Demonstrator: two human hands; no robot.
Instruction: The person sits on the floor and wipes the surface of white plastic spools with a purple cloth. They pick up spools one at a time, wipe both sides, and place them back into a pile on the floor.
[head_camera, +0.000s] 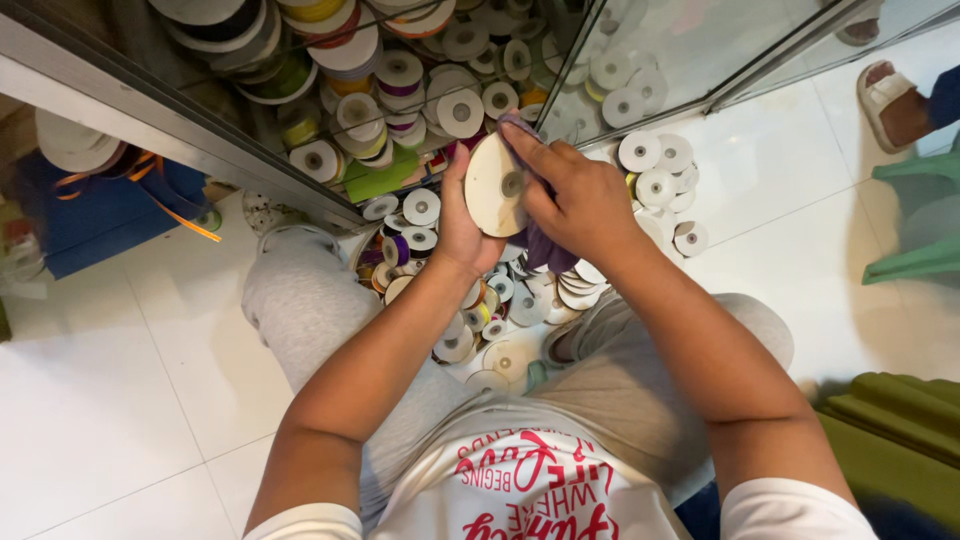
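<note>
Many things, largest first: listed below
Floor: white tiles (110, 400), glossy, run under everything and out to both sides
Glass cabinet: a metal-framed case (200, 150) stands at the top of the view, its panes packed with ribbon spools in white, yellow, green and purple
Person's legs: grey trousers (300, 300), knees spread apart, with a heap of spools lying between them
Blue box: a dark blue box (110, 215) sits left of the cabinet, an orange ribbon (180, 215) trailing over it
Green cloth: an olive fabric (890, 440) lies at the lower right edge
Green chair: part of a pale green plastic seat (920, 220) shows at the right edge
Another person's foot: a foot in a white sandal (890, 100) rests on the tiles at the upper right, well apart from the hands
Spool heap: loose spools (500, 310), mostly white-faced card discs, are scattered on the floor near the cabinet
Right hand: the right hand (575, 195) is closed around a purple cloth (545, 250), fingers pressing it against the face of the held disc
Left hand: the left hand (462, 225) grips a round spool from behind, thumb on its rim
Held spool: the cream spool (495, 185) is upright between both hands, above the heap and just before the cabinet's glass
</note>
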